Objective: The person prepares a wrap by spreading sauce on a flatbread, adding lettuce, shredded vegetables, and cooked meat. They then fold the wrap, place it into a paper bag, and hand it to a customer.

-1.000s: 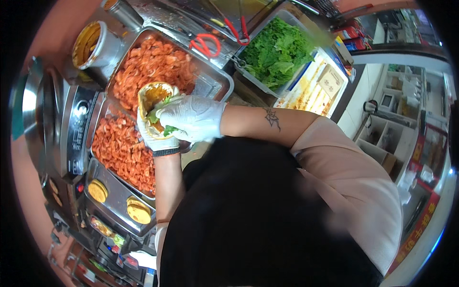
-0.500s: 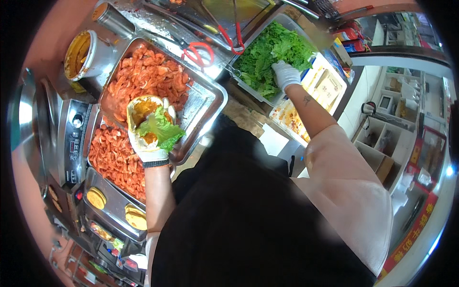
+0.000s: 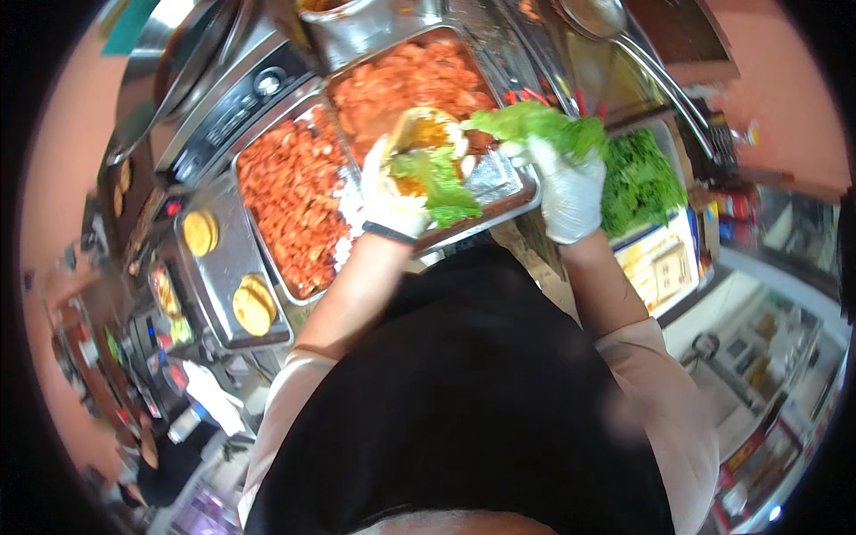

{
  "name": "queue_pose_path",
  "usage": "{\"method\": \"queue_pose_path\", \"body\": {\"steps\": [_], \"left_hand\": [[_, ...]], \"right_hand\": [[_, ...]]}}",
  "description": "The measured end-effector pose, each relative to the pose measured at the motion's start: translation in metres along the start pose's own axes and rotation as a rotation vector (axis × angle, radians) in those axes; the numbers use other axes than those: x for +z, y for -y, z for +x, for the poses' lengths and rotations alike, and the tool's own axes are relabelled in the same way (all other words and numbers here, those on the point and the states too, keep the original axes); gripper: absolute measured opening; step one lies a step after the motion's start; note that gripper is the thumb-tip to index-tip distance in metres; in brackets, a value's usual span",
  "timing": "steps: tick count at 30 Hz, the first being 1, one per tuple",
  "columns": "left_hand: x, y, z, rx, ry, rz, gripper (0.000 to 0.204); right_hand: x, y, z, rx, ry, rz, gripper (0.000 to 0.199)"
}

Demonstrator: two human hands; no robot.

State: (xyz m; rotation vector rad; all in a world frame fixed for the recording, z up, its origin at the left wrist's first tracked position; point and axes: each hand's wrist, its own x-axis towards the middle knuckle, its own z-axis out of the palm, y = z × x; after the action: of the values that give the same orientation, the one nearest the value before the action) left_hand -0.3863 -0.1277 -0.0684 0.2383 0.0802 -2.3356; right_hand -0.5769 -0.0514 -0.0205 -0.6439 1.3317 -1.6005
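Observation:
In my gloved left hand point(image 3: 385, 207) lies a round bread point(image 3: 430, 131) with its inside facing up. Orange-brown sauce coats the bread, and a green lettuce leaf point(image 3: 450, 189) hangs over its near edge. My right hand point(image 3: 571, 198), also gloved, grips more lettuce point(image 3: 546, 127) just right of the bread. Below both hands is a metal tray of red, marinated-looking meat pieces point(image 3: 406, 76). A bin of loose lettuce point(image 3: 644, 183) stands to the right of my right hand.
Left of the first tray sits another tray of red meat pieces point(image 3: 290, 201). Round yellow breads point(image 3: 254, 305) lie on a metal tray point(image 3: 223, 276) farther left. A cooker panel point(image 3: 236, 107) is at upper left, a metal ladle point(image 3: 655, 67) at upper right. Someone in dark clothing point(image 3: 174, 468) is at lower left.
My right hand has come out of the lettuce bin with lettuce and moved left toward the bread. The left hand still holds the bread. The whole view has turned.

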Motion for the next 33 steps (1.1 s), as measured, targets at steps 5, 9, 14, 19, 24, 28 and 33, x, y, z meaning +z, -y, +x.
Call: {"method": "queue_pose_path", "body": {"steps": [5, 9, 14, 19, 24, 28, 33], "left_hand": [[-0.019, -0.011, -0.011, 0.146, -0.112, 0.127, 0.045], [-0.007, -0.012, -0.029, 0.232, -0.103, 0.173, 0.044], [-0.024, -0.024, -0.041, 0.199, -0.010, 0.044, 0.060], [-0.027, -0.027, -0.054, 0.293, -0.042, 0.095, 0.057], [-0.014, -0.032, -0.074, 0.180, 0.142, -0.073, 0.059], [-0.017, -0.033, -0.084, 0.206, 0.067, 0.026, 0.061], [-0.009, -0.035, -0.101, 0.197, 0.185, -0.079, 0.060]], "right_hand": [[0.047, -0.020, 0.006, -0.874, 0.541, -0.766, 0.032], [0.063, -0.015, -0.009, -0.903, 0.626, -1.004, 0.027], [0.073, -0.012, -0.024, -0.772, 0.784, -1.054, 0.036], [0.089, -0.004, -0.040, -0.781, 0.772, -1.041, 0.049], [0.105, -0.016, -0.061, -0.873, 0.833, -1.204, 0.050], [0.109, -0.012, -0.070, -0.719, 0.847, -1.172, 0.045], [0.105, 0.024, -0.080, -0.634, 0.823, -1.014, 0.050]]}}
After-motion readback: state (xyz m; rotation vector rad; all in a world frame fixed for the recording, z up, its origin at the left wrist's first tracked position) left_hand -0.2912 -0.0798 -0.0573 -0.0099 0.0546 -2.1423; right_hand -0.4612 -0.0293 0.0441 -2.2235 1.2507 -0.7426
